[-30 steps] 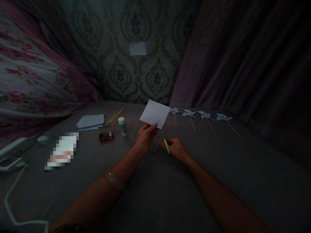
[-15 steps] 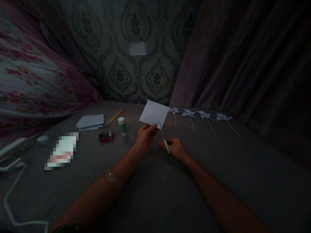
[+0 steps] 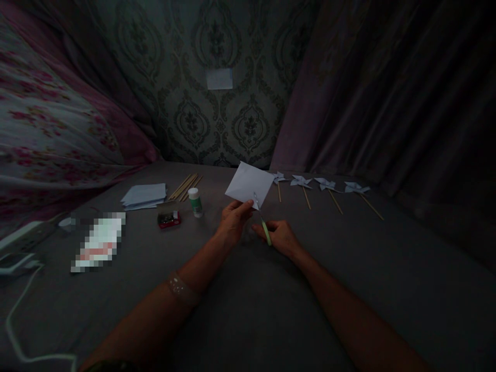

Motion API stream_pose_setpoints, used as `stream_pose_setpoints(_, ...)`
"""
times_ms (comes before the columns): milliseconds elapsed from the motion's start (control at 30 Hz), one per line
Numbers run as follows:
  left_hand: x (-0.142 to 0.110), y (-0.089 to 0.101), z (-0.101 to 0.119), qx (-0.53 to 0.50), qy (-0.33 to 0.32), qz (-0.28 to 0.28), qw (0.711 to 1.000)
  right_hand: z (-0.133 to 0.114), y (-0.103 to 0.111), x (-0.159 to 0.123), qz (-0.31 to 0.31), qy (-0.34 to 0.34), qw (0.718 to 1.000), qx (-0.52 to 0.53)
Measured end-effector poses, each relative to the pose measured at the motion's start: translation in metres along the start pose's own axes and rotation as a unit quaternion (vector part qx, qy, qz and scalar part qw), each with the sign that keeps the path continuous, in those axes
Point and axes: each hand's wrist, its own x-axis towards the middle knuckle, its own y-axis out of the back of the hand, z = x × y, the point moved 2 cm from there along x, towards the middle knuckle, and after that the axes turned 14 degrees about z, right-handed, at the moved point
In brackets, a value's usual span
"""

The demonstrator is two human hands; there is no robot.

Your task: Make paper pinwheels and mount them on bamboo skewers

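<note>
My left hand [image 3: 232, 221] pinches the near corner of a square white paper sheet [image 3: 248, 183] and holds it up over the grey cloth surface [image 3: 248, 299]. My right hand [image 3: 279, 238] is closed on a small pair of scissors with a green handle [image 3: 265, 230]. The blades point up and meet the lower edge of the sheet, right beside my left thumb.
Several finished white paper pinwheels on wooden sticks [image 3: 327, 185] lie in a row to the right. A stack of white paper [image 3: 144, 195], wooden sticks [image 3: 186, 186], a glue bottle [image 3: 195, 201] and a small red box [image 3: 169, 218] lie left. A power strip and white cable [image 3: 17, 248] sit far left.
The sheet and both hands have shifted slightly right and down in view; the scissor blades stay at the sheet's lower edge.
</note>
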Motion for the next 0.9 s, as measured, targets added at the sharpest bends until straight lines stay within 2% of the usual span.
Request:
stream_pose_setpoints(433,0.0006,-0.0005,0.0,-0.009,-0.006,-0.012,1.0,-0.0022,0.0002,-0.0007,0.015,-0.003,1.0,-0.002)
stream_pose_setpoints(900,-0.0034,-0.003,0.0045,-0.025,0.017,0.003,1.0,0.0006,-0.0004,0.0003,0.014,0.0,1.0,-0.013)
